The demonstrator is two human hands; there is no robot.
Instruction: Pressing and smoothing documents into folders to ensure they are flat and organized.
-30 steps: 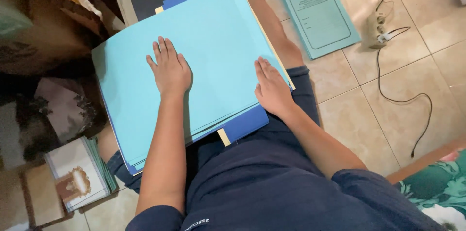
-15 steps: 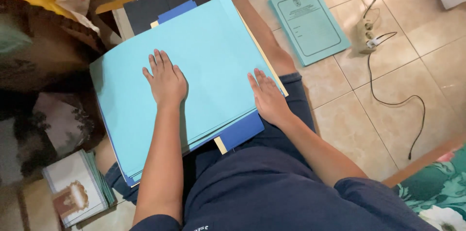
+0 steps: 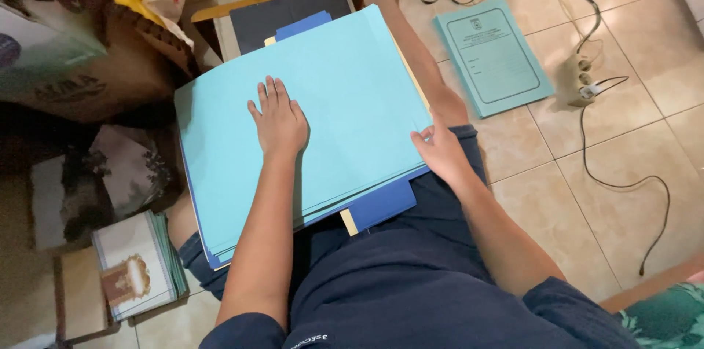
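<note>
The stack of light blue folders (image 3: 352,107) lies across the person's lap, just in front of the dark board (image 3: 290,15) on the floor. The left hand (image 3: 279,118) rests flat on top, fingers together, pressing down. The right hand (image 3: 440,149) curls at the stack's right edge — whether it pinches a sheet I cannot tell. To do this well, it seems best to keep the flat hand firm and square the edges gently. The stack's long axis runs from the lap toward the board, tilted slightly rightward.
</note>
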